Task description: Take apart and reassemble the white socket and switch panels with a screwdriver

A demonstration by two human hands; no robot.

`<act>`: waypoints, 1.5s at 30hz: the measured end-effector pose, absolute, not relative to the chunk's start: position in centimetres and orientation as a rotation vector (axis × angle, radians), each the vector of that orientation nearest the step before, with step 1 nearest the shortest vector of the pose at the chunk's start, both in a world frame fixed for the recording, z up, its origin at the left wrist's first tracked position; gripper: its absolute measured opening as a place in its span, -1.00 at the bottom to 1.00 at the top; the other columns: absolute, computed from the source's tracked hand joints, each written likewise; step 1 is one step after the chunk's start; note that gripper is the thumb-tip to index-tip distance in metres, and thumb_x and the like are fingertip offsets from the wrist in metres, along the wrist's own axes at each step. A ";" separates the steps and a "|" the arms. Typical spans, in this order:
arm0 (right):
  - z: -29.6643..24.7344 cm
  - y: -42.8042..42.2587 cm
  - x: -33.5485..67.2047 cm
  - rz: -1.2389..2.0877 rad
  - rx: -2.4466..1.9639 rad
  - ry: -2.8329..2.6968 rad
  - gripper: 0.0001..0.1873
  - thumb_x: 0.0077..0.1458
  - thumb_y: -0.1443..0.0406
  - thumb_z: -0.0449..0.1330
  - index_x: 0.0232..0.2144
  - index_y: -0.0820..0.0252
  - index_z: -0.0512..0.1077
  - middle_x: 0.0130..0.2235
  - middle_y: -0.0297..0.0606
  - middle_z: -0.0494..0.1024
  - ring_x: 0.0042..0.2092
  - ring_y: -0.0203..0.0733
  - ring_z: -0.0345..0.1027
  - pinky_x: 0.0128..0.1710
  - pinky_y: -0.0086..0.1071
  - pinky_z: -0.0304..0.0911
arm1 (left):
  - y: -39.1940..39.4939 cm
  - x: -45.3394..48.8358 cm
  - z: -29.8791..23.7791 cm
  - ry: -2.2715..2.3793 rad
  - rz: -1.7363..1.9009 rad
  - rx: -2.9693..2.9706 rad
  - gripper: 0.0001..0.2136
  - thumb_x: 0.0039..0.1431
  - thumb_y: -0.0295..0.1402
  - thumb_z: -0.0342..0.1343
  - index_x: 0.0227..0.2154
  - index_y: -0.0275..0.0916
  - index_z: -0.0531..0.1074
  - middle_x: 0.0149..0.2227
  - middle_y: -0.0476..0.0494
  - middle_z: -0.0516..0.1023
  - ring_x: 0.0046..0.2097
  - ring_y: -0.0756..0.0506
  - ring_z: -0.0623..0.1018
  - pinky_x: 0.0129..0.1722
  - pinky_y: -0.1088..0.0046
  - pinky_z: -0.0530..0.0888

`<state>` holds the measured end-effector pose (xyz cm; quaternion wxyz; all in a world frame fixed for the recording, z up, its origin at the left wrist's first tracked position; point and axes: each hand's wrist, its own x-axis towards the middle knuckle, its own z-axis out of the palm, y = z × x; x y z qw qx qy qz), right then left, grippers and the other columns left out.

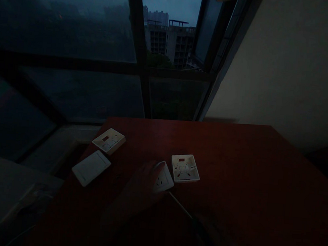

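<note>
In dim light, my left hand (139, 191) rests on a white socket faceplate (163, 177) on the red-brown table (248, 176), with its fingers closed over the plate's left side. My right hand (214, 238) is very dark at the lower right and holds a screwdriver (181, 207) whose thin shaft points up-left, its tip at the socket plate's lower edge. A white mounting box (185, 168) lies open side up just right of the plate.
A second open white box (109, 140) and a flat white switch plate (91, 167) lie near the table's left edge. A large window with dark frames and a pale wall stand behind the table. A pale surface lies lower left.
</note>
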<state>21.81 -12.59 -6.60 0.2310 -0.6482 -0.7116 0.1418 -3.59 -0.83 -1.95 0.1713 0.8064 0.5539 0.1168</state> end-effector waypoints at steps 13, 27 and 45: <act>-7.3 -13.0 21.5 0.339 -1.803 -2.018 -0.57 0.07 0.26 0.10 0.01 -0.14 0.44 0.00 -0.33 0.54 -0.03 -0.04 0.46 -0.15 -0.26 0.46 | -0.6 -3.6 -2.3 1.529 0.360 2.315 -0.28 -0.03 -0.22 0.25 0.21 -0.18 0.12 0.19 -0.27 0.23 0.17 -0.32 0.28 0.14 0.09 0.27; -7.5 -13.3 21.5 0.316 -1.821 -2.022 -0.59 0.10 0.21 0.10 0.01 -0.14 0.44 0.02 -0.32 0.53 0.01 0.00 0.44 -0.13 -0.24 0.46 | -0.5 -3.4 -2.7 1.556 0.435 2.307 -0.28 -0.05 -0.26 0.26 0.20 -0.16 0.14 0.16 -0.26 0.26 0.14 -0.32 0.30 0.12 0.09 0.30; -6.6 -12.4 19.2 0.673 -1.753 -1.783 -0.61 0.21 0.09 -0.01 0.00 -0.07 0.44 -0.01 -0.26 0.55 -0.01 -0.07 0.45 -0.04 -0.24 0.39 | -0.9 -2.9 -2.2 1.432 0.453 2.157 -0.29 -0.05 -0.21 0.27 0.19 -0.10 0.17 0.19 -0.20 0.26 0.17 -0.27 0.31 0.15 0.15 0.30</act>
